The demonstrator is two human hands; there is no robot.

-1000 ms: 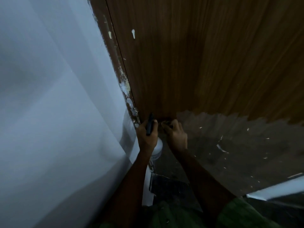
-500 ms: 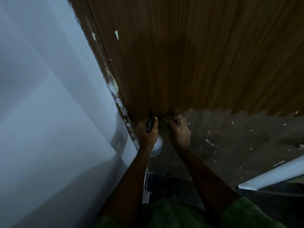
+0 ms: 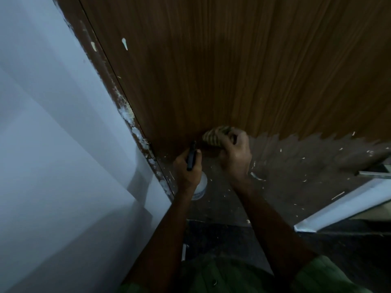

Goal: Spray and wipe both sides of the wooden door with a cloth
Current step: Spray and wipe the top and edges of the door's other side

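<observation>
The brown wooden door (image 3: 232,70) fills the upper frame, its bottom edge meeting the dark floor. My right hand (image 3: 234,157) grips a bunched striped cloth (image 3: 215,137) and presses it against the door's bottom edge. Just to its left, my left hand (image 3: 187,168) holds a spray bottle (image 3: 200,185) with a black trigger head and a pale body, the nozzle pointing at the door's lower corner. The bottle's body is mostly hidden under my hand.
A white wall (image 3: 63,144) runs along the left, with a paint-flecked brown door frame (image 3: 131,119) beside it. The dark floor (image 3: 296,176) carries pale specks. A white ledge or panel edge (image 3: 349,206) lies at the lower right.
My right hand has slid the cloth to the right along the door's bottom edge and slightly up. My left hand with the bottle has stayed near the lower corner.
</observation>
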